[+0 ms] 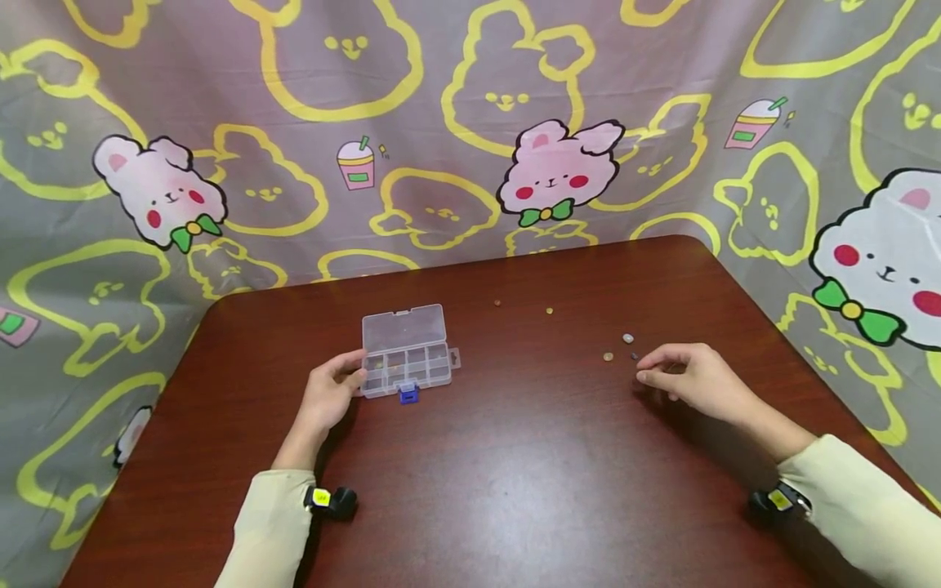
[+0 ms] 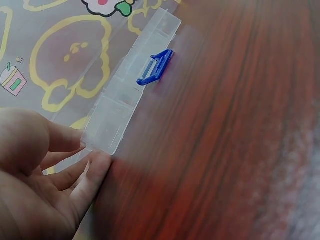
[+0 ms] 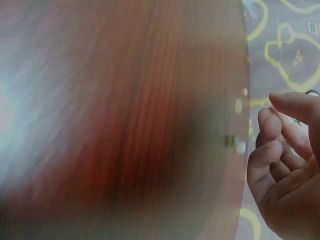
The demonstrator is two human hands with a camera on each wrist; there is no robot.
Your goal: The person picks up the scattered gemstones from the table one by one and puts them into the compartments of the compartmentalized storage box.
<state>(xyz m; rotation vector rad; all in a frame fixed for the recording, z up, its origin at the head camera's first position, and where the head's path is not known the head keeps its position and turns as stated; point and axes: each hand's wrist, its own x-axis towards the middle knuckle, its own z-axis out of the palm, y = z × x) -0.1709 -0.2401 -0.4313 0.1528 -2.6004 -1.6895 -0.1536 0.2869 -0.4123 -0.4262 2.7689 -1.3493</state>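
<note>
A clear plastic compartment box point(image 1: 407, 367) lies on the table with its lid raised at the back and a blue latch point(image 1: 408, 394) at the front. Tiny pieces show in some of its left compartments. My left hand point(image 1: 334, 392) grips the box's left end between thumb and fingers, as the left wrist view also shows. On the right, my right hand point(image 1: 702, 380) hovers with bent fingers, thumb and forefinger just beside a tiny dark piece point(image 1: 635, 356). Nothing shows between those fingertips. Close by lie a small whitish round piece point(image 1: 628, 338) and a small tan round piece point(image 1: 608, 357).
Farther back on the brown table point(image 1: 515, 457) lie a small yellow piece point(image 1: 549, 310) and a small reddish piece point(image 1: 497, 303). A patterned curtain point(image 1: 441, 122) hangs behind the table and along both sides. Each wrist wears a black camera.
</note>
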